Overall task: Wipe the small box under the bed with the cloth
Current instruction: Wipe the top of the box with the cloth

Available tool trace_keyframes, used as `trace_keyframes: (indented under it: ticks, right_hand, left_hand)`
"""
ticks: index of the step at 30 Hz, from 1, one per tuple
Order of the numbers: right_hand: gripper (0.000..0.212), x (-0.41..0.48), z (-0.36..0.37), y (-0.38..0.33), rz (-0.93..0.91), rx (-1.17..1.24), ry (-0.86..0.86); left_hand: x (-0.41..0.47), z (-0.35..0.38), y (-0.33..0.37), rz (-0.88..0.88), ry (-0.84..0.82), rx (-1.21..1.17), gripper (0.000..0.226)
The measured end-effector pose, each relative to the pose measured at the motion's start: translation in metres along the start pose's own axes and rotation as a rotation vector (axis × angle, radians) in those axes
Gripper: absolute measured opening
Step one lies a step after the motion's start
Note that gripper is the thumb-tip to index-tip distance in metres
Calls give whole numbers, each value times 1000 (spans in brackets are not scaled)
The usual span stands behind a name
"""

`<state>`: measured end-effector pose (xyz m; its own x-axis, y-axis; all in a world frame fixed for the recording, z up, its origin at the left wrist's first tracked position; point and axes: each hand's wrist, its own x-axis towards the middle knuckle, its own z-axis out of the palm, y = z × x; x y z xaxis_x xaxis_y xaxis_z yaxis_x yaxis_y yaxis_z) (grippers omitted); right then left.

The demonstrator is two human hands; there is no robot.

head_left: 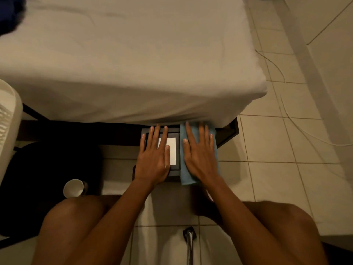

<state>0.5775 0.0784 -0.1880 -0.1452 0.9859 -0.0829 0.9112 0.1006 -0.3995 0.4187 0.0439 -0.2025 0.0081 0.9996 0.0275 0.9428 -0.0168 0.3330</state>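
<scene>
Small dark box [177, 150] with white label on the tiled floor [277, 178], far end just under the edge of the bed [133, 64]. Blue cloth [184, 175] spread over its right side, pressed flat by right hand [198, 155], fingers open, gripping nothing. Left hand [152, 159] flat and open on the lid. White cup [73, 188] near the left knee.

No readable text (label blank).

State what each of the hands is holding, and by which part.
Neither grips anything. The left hand lies flat on the small box lid; the right hand presses flat on the blue cloth along the box's right side.
</scene>
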Motion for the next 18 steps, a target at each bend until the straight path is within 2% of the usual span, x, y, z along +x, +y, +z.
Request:
trace_keyframes:
  ticks: [6,13,18]
  right_hand:
    - [62,-41,15,-10,-23,12,35]
    - [59,-1,0,-4,-10,30,15]
    - [62,-41,12,-9,10,22,70]
  left_hand:
    - [0,0,-2,-7,-11,12,59]
    - [1,-2,1,0,-28,17,60]
    - [2,-4,0,-12,-65,0,61]
